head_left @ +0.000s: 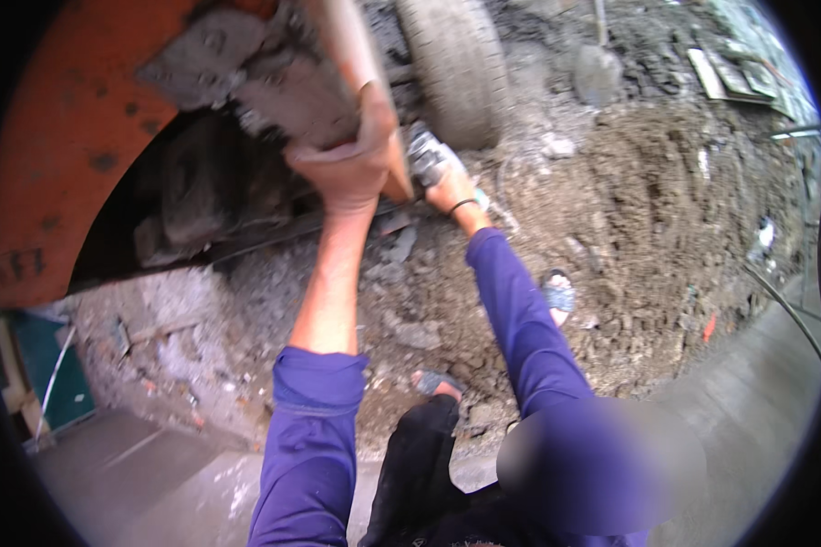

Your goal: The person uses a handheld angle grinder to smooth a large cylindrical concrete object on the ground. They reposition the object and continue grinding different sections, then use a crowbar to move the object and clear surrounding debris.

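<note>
A large orange metal body, worn and scratched, fills the upper left; it looks like part of a vehicle. My left hand reaches up and grips the edge of an upright orange panel, thumb raised along it. A dirt-coated metal block sits just left of that hand. On the panel's other side, my right hand is closed around a grey, roughly cylindrical tool with a metallic-looking head. The tool's head is close to the panel's lower edge; blur hides its exact kind and whether they touch.
A dusty tyre stands beyond my right hand. Loose soil and rubble cover the ground around my sandalled feet. A shovel is at the back, boards at the far right, a dark cable at right.
</note>
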The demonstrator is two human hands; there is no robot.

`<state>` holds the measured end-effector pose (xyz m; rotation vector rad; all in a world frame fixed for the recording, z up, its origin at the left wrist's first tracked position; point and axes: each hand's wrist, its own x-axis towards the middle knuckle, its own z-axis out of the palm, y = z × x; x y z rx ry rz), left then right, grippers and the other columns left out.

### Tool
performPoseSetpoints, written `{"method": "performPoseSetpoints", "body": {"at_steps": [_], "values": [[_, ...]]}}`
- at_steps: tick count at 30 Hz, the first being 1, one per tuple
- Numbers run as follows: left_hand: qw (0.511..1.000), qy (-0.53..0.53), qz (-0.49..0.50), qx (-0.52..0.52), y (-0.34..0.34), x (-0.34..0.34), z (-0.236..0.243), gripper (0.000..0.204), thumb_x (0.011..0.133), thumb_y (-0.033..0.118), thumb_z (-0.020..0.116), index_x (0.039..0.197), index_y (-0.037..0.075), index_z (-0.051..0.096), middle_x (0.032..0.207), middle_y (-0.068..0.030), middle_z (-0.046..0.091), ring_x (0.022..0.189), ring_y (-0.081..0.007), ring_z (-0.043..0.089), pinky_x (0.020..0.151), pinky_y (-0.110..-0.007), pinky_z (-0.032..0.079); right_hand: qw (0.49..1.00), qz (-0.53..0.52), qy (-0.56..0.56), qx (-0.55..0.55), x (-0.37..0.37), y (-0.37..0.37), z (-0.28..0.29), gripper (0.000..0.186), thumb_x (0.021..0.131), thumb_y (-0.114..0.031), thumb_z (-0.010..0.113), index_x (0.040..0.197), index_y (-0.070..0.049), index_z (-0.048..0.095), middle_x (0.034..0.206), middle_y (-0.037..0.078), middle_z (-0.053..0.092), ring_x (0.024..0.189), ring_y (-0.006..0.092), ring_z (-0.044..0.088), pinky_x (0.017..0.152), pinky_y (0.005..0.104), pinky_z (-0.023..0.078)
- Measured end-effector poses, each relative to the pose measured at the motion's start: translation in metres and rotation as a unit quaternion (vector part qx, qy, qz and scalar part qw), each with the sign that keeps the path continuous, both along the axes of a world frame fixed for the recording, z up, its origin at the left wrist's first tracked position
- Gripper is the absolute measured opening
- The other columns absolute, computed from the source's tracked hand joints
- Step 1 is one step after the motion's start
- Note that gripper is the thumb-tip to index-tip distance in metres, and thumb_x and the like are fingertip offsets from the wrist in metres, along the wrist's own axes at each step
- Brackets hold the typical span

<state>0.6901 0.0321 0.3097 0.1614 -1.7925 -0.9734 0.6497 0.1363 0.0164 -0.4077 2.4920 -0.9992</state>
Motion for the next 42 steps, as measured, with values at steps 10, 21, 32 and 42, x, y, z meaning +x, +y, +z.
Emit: {"method": "performPoseSetpoints", "body": {"at_steps": [10,21,32,42], "values": [[1.0,-0.021,-0.017,0.012,0.007,-0.016,0.0,0.032,0.088,0.013,0.083,0.078,0.002,0.055,0.07,0.0001,0.059,0.064,-0.0102,0.056,0.059,-0.033,0.046,0.996,-0.046,-0.054,-0.058,0.1,0.092,0.08,0.032,0.08,-0.013,0.064,0.112,-0.007,0.068,0.106,0.028,0.072,0.105,0.048,0.068,0.089,0.0545,0.055],[0.993,-0.088,-0.055,0.061,0.011,-0.008,0.022,0.02,0.089,0.012,0.081,0.087,-0.005,0.07,0.083,-0.0058,0.075,0.074,-0.0151,0.071,0.069,-0.036,0.054,0.983,-0.095,-0.152,-0.036,0.303,0.195,0.286,0.031,0.082,-0.018,0.067,0.111,-0.007,0.067,0.09,0.024,0.073,0.09,0.0488,0.07,0.079,0.0526,0.055],[0.973,-0.147,-0.064,0.165,0.018,-0.001,0.033,0.032,0.09,0.024,0.083,0.085,-0.006,0.072,0.077,-0.0059,0.075,0.071,-0.014,0.072,0.066,-0.035,0.055,0.95,-0.247,-0.189,0.001,0.275,0.196,0.273,0.036,0.08,-0.028,0.071,0.105,-0.003,0.072,0.106,0.028,0.074,0.105,0.0462,0.07,0.09,0.0506,0.057],[0.984,-0.126,-0.031,0.126,0.025,0.003,0.04,0.029,0.092,0.018,0.081,0.081,-0.006,0.069,0.072,-0.0054,0.073,0.066,-0.0124,0.068,0.062,-0.036,0.052,0.943,-0.193,-0.26,0.081,0.173,0.206,0.293,0.063,0.082,-0.053,0.078,0.119,-0.003,0.074,0.118,0.025,0.074,0.115,0.0392,0.071,0.095,0.0437,0.057]]}}
